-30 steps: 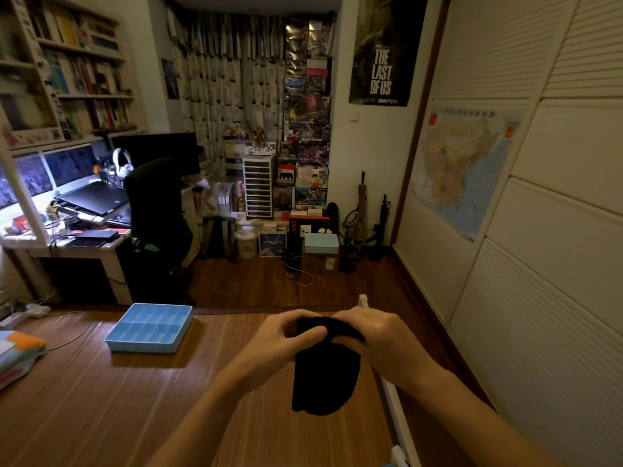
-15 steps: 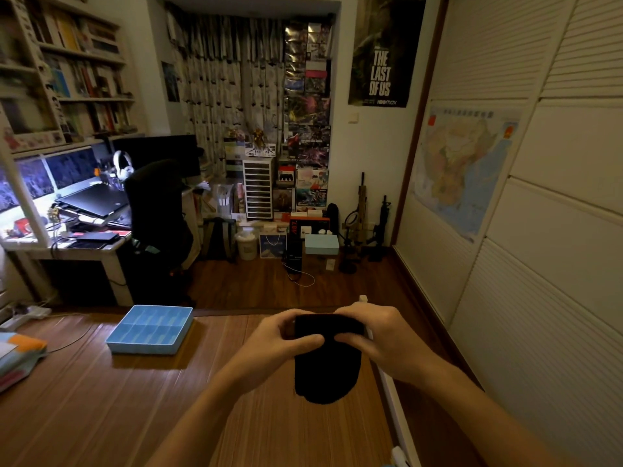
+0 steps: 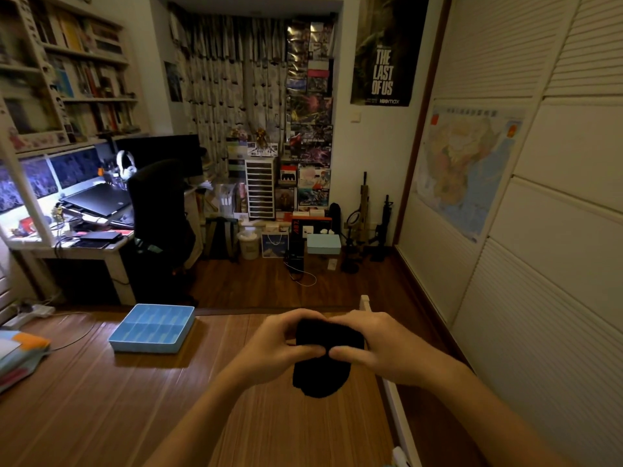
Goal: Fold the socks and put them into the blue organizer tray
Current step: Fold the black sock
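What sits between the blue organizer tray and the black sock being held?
Head view: only bare wooden tabletop lies between the blue organizer tray and the left hand gripping the black sock.

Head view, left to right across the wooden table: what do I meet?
Colourful stack at the left edge → blue organizer tray → left hand → black sock, gripped by both hands → right hand.

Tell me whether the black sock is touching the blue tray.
Apart. In the head view the left hand and right hand hold the sock, and a stretch of wooden surface lies between it and the tray.
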Available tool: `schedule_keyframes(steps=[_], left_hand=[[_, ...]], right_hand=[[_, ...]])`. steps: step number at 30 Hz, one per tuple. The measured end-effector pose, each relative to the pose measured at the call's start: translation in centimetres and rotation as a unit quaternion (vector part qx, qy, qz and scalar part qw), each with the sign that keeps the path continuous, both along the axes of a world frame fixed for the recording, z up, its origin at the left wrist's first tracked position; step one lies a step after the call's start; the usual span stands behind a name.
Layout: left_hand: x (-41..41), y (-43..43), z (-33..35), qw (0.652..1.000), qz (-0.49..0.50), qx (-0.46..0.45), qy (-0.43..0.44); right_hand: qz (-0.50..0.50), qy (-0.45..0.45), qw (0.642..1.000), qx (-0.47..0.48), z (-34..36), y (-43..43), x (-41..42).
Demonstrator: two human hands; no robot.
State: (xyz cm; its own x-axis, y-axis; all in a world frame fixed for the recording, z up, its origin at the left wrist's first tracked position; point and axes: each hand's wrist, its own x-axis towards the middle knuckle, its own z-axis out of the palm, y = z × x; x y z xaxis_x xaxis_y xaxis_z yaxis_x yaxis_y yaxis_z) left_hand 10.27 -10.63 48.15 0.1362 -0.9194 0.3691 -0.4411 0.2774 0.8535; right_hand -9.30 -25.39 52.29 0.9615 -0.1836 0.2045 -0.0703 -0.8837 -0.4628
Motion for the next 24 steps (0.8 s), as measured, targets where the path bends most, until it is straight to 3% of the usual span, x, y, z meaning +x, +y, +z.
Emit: schedule_keyframes(steps=[5, 11, 14, 24], left_hand=[[-0.1, -0.3, -0.5, 0.999, -0.01, -0.028, -0.036], [0.7, -0.5, -0.6, 0.994, -0.002, 0.106, 0.015], [1.0, -0.4, -0.3, 0.993, -0.015, 0.106, 0.043], [0.5, -1.1, -0.9, 0.988, -0.002, -0.045, -0.145]], right_hand=[[0.001, 0.0, 1.0, 0.019, -0.1, -0.5, 0.4], [-0.006, -0.057, 0.976, -0.211, -1.3, 0.0, 0.6], [-0.005, -0.085, 0.964, -0.251, -1.5, 0.7, 0.7], [-0.032, 0.035, 0.998, -0.039, -0.2, 0.7, 0.9]])
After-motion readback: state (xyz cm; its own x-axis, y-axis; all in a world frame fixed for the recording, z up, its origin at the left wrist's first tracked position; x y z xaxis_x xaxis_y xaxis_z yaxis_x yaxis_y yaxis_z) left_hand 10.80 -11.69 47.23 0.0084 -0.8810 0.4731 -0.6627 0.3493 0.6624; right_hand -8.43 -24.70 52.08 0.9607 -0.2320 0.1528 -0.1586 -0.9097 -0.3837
